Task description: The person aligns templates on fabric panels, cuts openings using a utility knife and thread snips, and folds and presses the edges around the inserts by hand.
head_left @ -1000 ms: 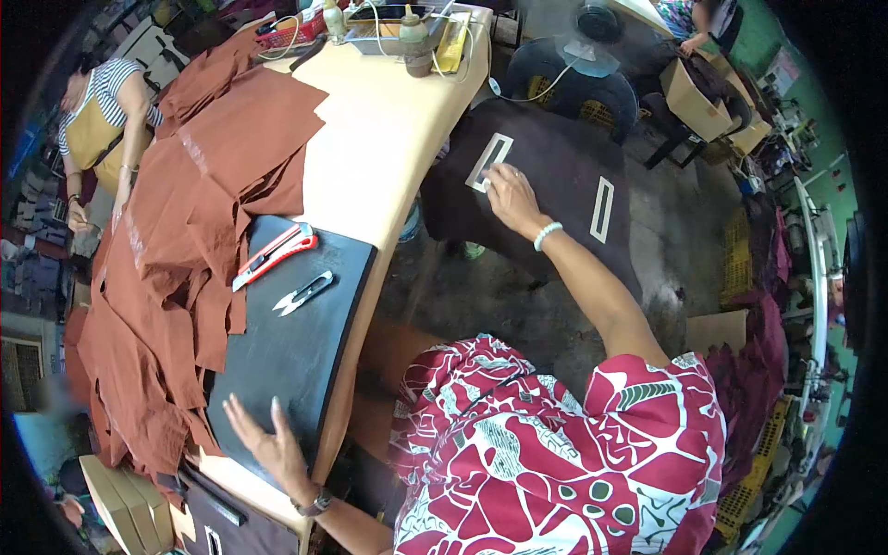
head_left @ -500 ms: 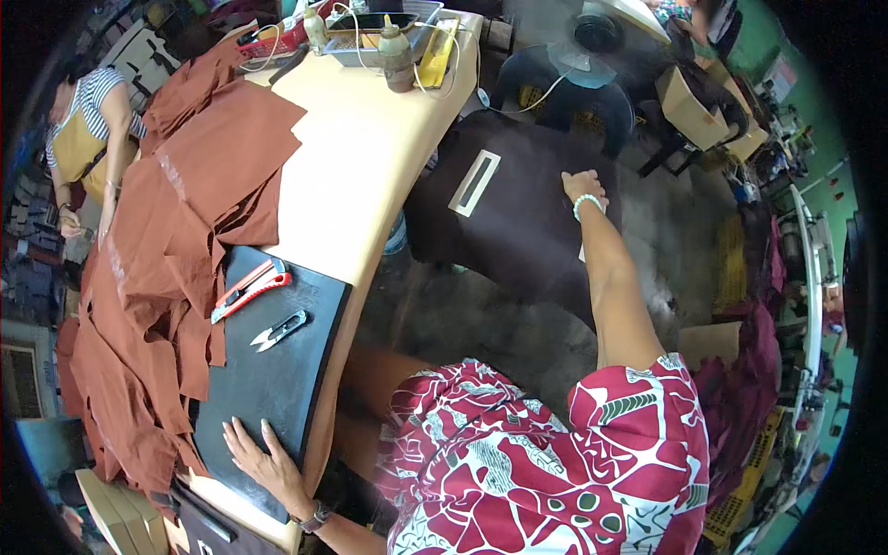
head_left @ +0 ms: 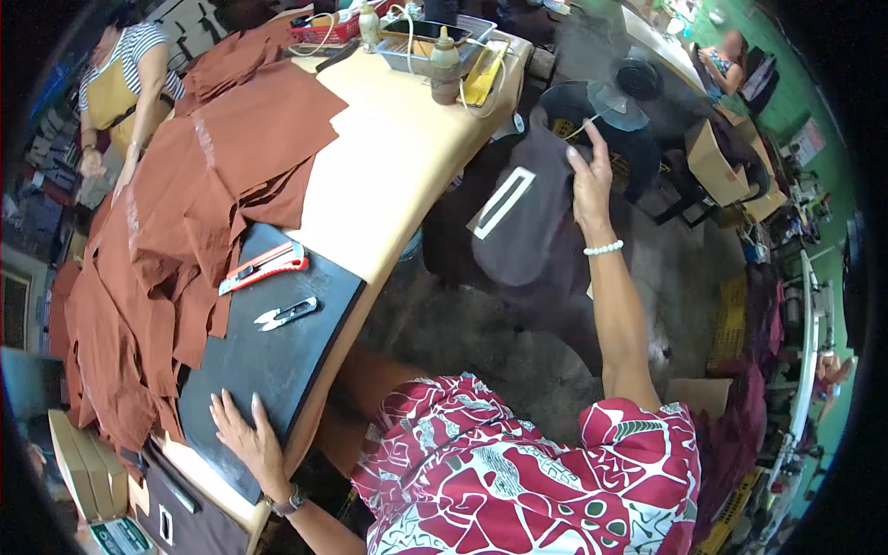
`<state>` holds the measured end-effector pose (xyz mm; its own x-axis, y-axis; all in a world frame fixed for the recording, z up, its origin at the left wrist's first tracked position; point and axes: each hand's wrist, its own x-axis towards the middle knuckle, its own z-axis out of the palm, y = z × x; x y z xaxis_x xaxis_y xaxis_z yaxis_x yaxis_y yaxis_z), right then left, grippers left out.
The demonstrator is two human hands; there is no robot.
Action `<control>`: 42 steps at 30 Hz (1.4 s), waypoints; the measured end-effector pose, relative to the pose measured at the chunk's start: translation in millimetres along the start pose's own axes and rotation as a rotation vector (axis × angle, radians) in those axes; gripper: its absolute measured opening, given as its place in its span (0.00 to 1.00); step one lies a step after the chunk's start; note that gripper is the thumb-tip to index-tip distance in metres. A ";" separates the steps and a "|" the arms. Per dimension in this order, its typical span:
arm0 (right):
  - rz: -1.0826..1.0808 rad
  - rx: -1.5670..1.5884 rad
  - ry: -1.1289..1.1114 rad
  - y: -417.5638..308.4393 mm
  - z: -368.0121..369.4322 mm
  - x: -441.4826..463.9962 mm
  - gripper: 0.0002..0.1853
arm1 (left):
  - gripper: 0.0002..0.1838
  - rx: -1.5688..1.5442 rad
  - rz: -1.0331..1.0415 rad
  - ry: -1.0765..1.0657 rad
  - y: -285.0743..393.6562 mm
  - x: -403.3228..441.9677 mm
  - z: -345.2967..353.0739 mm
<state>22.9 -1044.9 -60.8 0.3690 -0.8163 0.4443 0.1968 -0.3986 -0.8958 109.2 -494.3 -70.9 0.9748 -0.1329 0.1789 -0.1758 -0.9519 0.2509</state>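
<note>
My left hand (head_left: 248, 439) lies flat with fingers spread on a black board (head_left: 301, 361) at the table's edge. On that board rest a red utility knife (head_left: 265, 268) and small thread snips (head_left: 287, 314). Away from the table, my right hand (head_left: 594, 185) has its thumb and fingers apart. Right beside it is a dark brown fabric piece (head_left: 523, 236) bearing a white rectangular frame (head_left: 502, 203). The fabric is partly blurred, and its contact with the hand is unclear.
Reddish-brown fabric pieces (head_left: 268, 120) cover the table's far side, where a person in an apron (head_left: 129, 83) stands. A bottle (head_left: 445, 67), a plastic bin (head_left: 407, 60) and a yellow tool (head_left: 483, 76) sit at the end. Beyond are a fan (head_left: 636, 79) and cardboard boxes (head_left: 712, 166).
My right hand has gone from a closed grip on the dark fabric to spread fingers pointing up. The fabric has shifted and bunched. My left hand stays flat on the board. The view has turned slightly.
</note>
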 end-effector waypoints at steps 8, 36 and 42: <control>-0.033 0.481 -1.190 -187.6 169.2 -91.5 0.28 | 0.55 -0.860 0.425 0.037 160.4 23.0 -58.0; -1.356 0.234 -0.523 -267.0 295.8 -127.0 0.13 | 0.10 -0.179 0.293 0.715 -60.0 82.6 -228.6; -1.115 0.161 -1.139 -174.8 250.8 -256.0 0.09 | 0.16 -0.113 0.068 0.334 -128.3 17.6 -143.9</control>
<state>121.8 -661.4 -14.6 0.4206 0.5907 0.6887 0.8809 -0.4474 -0.1542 129.2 -334.7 37.0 0.8653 -0.0794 0.4950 -0.2707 -0.9050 0.3281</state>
